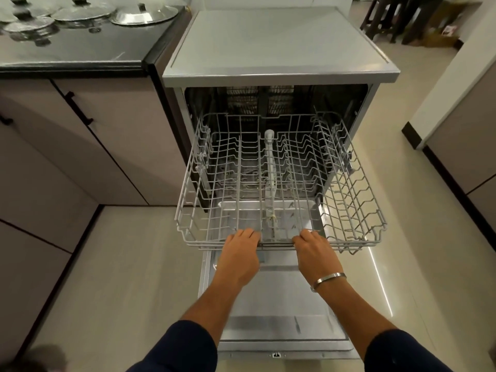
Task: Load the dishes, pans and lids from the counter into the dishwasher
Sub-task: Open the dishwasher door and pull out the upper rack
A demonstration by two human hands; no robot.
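Note:
The silver dishwasher [279, 44] stands open with its door [279, 318] folded down flat. Its white wire upper rack [349, 200] is pulled out over the door and holds nothing. My left hand [240, 253] and my right hand [314, 251] both grip the rack's front rail, fingers curled over it, about a hand's width apart. A metal bangle sits on my right wrist. Several steel lids [145, 14] with dark knobs lie on the black counter [80, 49] at the far left.
Grey cabinet doors [53, 170] with black handles run along the left below the counter. Pale tiled floor [120, 277] lies on both sides of the door. A wall corner with dark skirting [418, 135] stands to the right, and dark chair legs [397, 20] at the back right.

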